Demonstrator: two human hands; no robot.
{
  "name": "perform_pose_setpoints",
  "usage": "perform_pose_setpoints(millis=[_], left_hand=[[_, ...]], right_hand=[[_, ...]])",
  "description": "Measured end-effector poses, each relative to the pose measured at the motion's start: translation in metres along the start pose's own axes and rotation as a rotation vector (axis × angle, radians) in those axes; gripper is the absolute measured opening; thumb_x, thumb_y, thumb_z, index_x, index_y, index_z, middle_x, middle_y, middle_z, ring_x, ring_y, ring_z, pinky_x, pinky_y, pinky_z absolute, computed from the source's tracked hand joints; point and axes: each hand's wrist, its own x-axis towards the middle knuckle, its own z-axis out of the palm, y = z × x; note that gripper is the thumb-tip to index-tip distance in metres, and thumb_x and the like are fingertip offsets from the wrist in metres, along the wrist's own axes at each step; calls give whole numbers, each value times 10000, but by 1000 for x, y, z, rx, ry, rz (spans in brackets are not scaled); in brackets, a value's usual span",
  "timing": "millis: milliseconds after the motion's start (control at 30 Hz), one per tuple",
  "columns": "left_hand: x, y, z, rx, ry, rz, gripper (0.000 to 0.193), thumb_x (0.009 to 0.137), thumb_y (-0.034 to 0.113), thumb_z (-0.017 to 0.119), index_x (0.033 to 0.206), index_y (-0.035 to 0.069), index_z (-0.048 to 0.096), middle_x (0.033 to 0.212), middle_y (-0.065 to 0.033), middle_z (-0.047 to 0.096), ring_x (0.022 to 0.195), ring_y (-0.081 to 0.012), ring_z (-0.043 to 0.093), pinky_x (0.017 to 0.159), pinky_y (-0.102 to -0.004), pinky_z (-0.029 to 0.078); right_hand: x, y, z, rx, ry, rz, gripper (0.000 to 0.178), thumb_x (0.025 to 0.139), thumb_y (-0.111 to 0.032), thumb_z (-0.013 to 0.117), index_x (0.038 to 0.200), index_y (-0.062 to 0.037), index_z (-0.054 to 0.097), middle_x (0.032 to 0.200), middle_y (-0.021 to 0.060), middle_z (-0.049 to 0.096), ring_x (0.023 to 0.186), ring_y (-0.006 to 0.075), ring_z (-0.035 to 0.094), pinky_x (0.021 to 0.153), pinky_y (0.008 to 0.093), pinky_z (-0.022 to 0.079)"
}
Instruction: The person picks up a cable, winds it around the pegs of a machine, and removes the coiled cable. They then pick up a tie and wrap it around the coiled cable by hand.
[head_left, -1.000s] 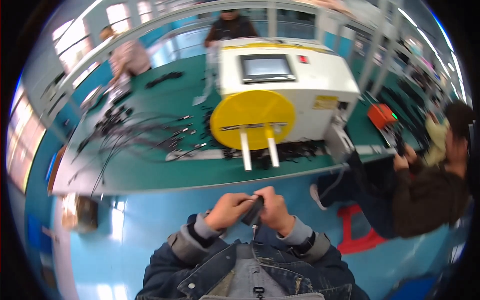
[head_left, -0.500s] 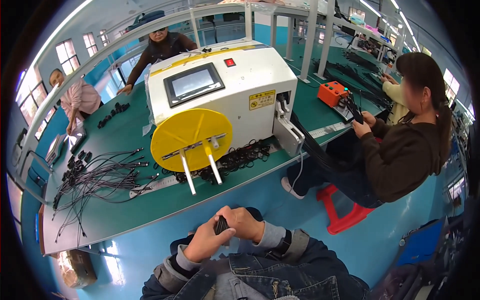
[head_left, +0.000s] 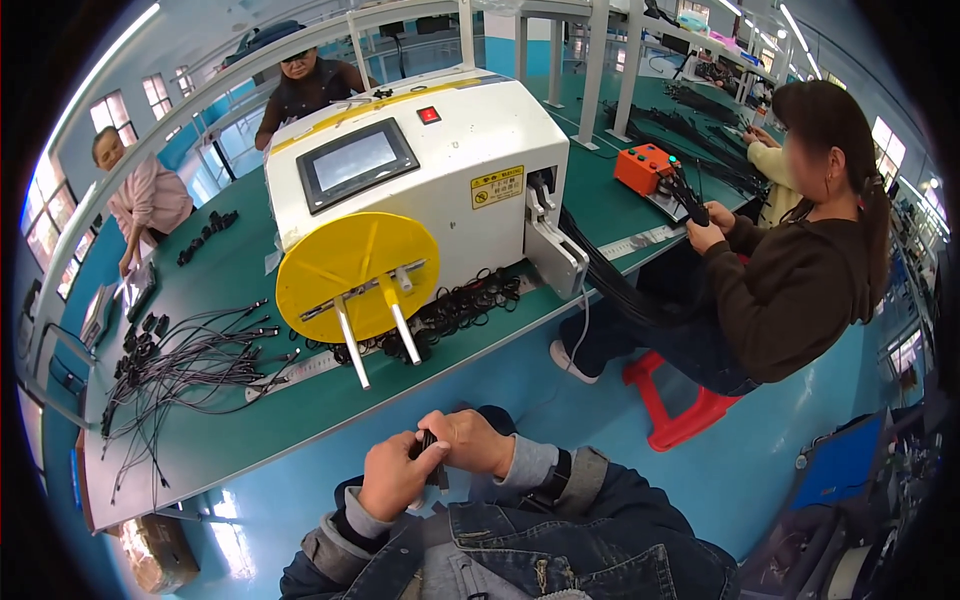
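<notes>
Close to my body, in front of the table edge, both hands meet around a small black bundled cable (head_left: 431, 447). My left hand (head_left: 392, 474) is closed on its near side, thumb across it. My right hand (head_left: 474, 441) grips its upper end with curled fingers. A short dark end pokes out below the hands; much of the bundle is hidden by fingers. Beyond them stands a white machine (head_left: 480, 145) with a screen (head_left: 357, 165) and a yellow disc (head_left: 330, 260) that carries two metal rods.
Loose black cables (head_left: 190, 350) spread over the green table (head_left: 240, 440) at left. Black ties (head_left: 470, 312) lie along a steel ruler by the machine. At right, a seated co-worker (head_left: 800, 260) holds cables near an orange box (head_left: 645, 168). A red stool (head_left: 680, 415) and carton (head_left: 158, 555) stand below.
The view has shifted, so the table and machine sit a little further left. My hands remain together on the bundle, whose lower end now shows more below them.
</notes>
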Motion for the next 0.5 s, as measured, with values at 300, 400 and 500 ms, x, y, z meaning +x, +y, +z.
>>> perform_pose_setpoints(millis=[300,400,500], left_hand=[[-7,-30,31,-270,85,123,280,890,247,504,894,-30,545,738,-60,547,601,-161,544,554,-332,454],[-9,-38,27,-616,-105,-113,295,886,257,519,939,-33,526,745,-57,543,611,-151,548,551,-307,455],[-5,-46,21,-852,-272,-212,343,862,281,564,981,-36,507,748,-54,541,623,-138,548,555,-279,455]], right_hand=[[-11,4,12,-131,-57,19,177,788,-151,559,897,-46,467,633,109,580,577,275,603,485,360,464],[-12,1,19,-106,-59,27,173,789,-157,555,889,-43,472,637,110,585,573,270,604,476,360,461],[-13,0,25,-84,-55,35,172,785,-157,556,881,-39,475,641,111,588,571,269,605,467,359,457]])
